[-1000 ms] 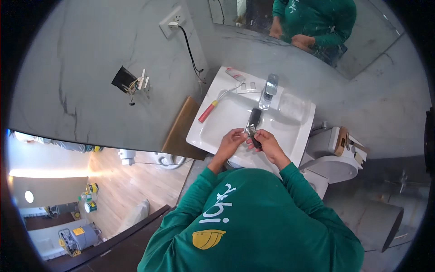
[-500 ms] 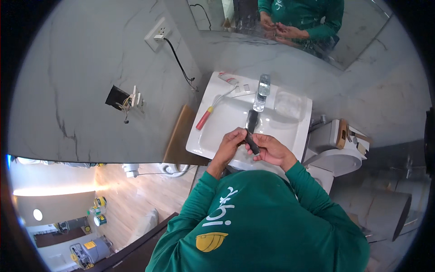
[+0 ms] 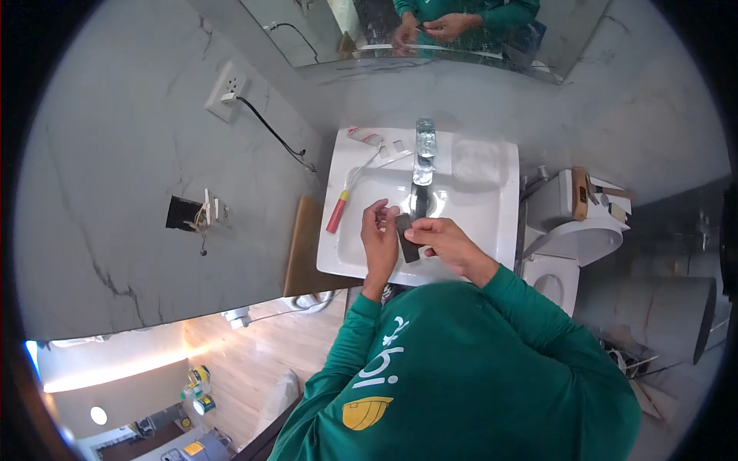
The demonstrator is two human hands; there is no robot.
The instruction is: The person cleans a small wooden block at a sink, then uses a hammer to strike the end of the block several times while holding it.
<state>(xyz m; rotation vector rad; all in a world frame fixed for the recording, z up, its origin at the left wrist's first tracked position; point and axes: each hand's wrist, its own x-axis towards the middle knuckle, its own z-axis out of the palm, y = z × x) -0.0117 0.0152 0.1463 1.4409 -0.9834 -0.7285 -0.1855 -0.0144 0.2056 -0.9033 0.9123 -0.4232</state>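
Note:
Above the near part of the white washbasin (image 3: 503,246), my right hand (image 3: 453,244) is closed on a dark, flat rectangular piece (image 3: 408,244), thumb and fingers pinching its side. My left hand (image 3: 378,237) is raised just left of the piece, its fingers loosely bent and apart, with the thumb close to the piece's upper end; whether they touch is hard to tell. Beyond the hands stands a chrome faucet (image 3: 424,150), and a dark strip (image 3: 419,201) shows in the basin below it. A red-handled tool (image 3: 336,213) with a yellow collar rests along the basin's left rim.
A crumpled white-and-red packet (image 3: 364,136) lies on the back rim. At the right is a toilet (image 3: 555,278) with a brown-sided item (image 3: 580,196) on its tank. A black cable (image 3: 269,125) hangs from the wall outlet (image 3: 228,91). Loose wires come out of a wall opening (image 3: 183,213).
The left hand has come off the dark piece and sits left of it, fingers spread more. The right hand now holds the piece with its broad face showing. The whole view has shifted.

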